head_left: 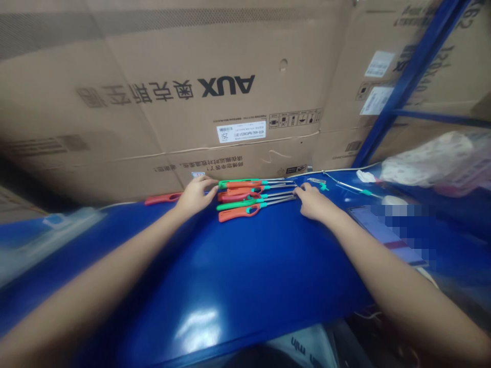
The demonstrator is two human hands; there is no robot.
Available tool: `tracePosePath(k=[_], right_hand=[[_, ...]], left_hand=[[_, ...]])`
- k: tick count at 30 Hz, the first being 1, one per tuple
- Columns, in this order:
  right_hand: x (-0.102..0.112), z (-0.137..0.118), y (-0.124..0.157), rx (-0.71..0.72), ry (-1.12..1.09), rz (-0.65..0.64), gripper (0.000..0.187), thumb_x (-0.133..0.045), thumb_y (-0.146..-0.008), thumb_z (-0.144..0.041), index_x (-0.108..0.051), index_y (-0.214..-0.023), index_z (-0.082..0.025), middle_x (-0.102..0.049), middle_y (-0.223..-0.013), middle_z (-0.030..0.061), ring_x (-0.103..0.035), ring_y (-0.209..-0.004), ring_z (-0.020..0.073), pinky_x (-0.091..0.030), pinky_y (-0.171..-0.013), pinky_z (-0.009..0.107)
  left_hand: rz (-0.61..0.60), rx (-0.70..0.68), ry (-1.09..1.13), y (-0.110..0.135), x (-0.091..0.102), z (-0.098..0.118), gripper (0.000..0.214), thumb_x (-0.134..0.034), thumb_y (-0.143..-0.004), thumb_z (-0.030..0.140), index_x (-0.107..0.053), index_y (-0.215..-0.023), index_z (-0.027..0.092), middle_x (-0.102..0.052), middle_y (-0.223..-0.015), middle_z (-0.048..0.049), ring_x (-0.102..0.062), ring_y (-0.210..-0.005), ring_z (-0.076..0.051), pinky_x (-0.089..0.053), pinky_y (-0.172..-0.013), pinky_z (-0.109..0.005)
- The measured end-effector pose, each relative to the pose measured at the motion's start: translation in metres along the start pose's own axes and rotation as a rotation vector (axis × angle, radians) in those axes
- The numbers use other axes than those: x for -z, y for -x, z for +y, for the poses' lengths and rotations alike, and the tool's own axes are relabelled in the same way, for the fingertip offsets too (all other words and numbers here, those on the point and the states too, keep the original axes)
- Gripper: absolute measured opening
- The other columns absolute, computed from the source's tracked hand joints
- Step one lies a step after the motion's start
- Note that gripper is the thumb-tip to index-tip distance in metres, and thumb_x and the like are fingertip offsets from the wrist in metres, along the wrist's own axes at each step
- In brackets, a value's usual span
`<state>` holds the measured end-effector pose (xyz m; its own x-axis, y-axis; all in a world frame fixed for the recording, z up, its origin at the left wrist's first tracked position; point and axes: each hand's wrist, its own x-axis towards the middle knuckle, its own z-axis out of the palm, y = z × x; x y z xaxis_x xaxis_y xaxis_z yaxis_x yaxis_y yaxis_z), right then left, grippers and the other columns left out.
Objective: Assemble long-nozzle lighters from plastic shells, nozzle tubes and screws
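Several long-nosed lighters with orange, red and green handles [240, 210] lie side by side on the blue table, metal barrels pointing right. My left hand [194, 198] is at their handle ends, thumb and fingers closed at the butt of the farthest green lighter [238, 182]. At the other end, my right hand [312, 201] has its fingers closed around the barrel tips, which it partly hides. A separate red lighter handle [163, 198] lies to the left, partly behind my left hand.
A large cardboard box [172, 122] stands along the table's back edge. To the right are a phone or tablet [383, 232], a loose metal lighter barrel [347, 186], small green parts [324, 187] and a plastic bag [425, 158]. A blurred clear plastic item [49, 245] lies left. A blue metal post [399, 97] rises at right.
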<state>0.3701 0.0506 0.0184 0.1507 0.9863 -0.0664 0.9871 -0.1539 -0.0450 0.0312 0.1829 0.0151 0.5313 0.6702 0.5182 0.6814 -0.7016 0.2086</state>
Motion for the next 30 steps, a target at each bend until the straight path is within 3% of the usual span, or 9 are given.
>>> tracePosePath(k=[8,12,16,21,30], right_hand=[[0.0,-0.006,0.002,-0.014,0.007,0.051,0.057,-0.05,-0.084,-0.007,-0.05,-0.14,-0.016,-0.042,-0.146,0.0177,-0.045,-0.131,0.0347,-0.046,-0.101,0.042],[-0.001,-0.008,0.0,-0.135,0.0,0.061,0.053,-0.05,-0.086,-0.012,-0.047,-0.139,-0.008,-0.049,-0.135,0.0255,-0.052,-0.123,0.0384,-0.05,-0.093,0.047],[-0.004,-0.004,-0.005,-0.108,0.011,0.049,0.047,-0.052,-0.081,-0.005,-0.057,-0.128,-0.004,-0.057,-0.123,0.0234,-0.057,-0.118,0.0335,-0.048,-0.095,0.039],[-0.007,-0.001,-0.009,-0.046,0.017,0.074,0.056,-0.056,-0.075,0.0,-0.058,-0.13,-0.005,-0.058,-0.124,0.0214,-0.057,-0.115,0.0314,-0.043,-0.101,0.037],[-0.005,-0.003,-0.007,0.001,-0.064,0.067,0.055,-0.054,-0.079,-0.003,-0.057,-0.134,-0.008,-0.055,-0.129,0.0203,-0.055,-0.119,0.0299,-0.043,-0.101,0.034]], left_hand=[[-0.008,0.253,-0.212,0.028,0.034,-0.06,0.026,-0.054,-0.078,0.028,-0.067,-0.098,0.017,-0.069,-0.104,-0.0122,-0.063,-0.104,-0.03,-0.05,-0.097,-0.044],[-0.089,0.357,-0.307,0.039,0.058,-0.09,0.027,-0.06,-0.072,0.036,-0.068,-0.091,0.018,-0.069,-0.097,-0.0124,-0.064,-0.097,-0.034,-0.052,-0.09,-0.046],[-0.213,0.358,-0.333,0.052,0.071,-0.107,0.033,-0.058,-0.069,0.036,-0.069,-0.098,0.022,-0.07,-0.106,-0.01,-0.064,-0.104,-0.033,-0.052,-0.092,-0.043],[-0.327,0.307,-0.308,0.061,0.077,-0.124,0.047,-0.057,-0.069,0.04,-0.068,-0.111,0.023,-0.07,-0.116,-0.0111,-0.062,-0.113,-0.034,-0.049,-0.099,-0.042],[-0.354,0.282,-0.259,0.073,0.087,-0.135,0.062,-0.054,-0.075,0.065,-0.068,-0.116,0.02,-0.069,-0.116,-0.0135,-0.063,-0.111,-0.033,-0.05,-0.099,-0.04]])
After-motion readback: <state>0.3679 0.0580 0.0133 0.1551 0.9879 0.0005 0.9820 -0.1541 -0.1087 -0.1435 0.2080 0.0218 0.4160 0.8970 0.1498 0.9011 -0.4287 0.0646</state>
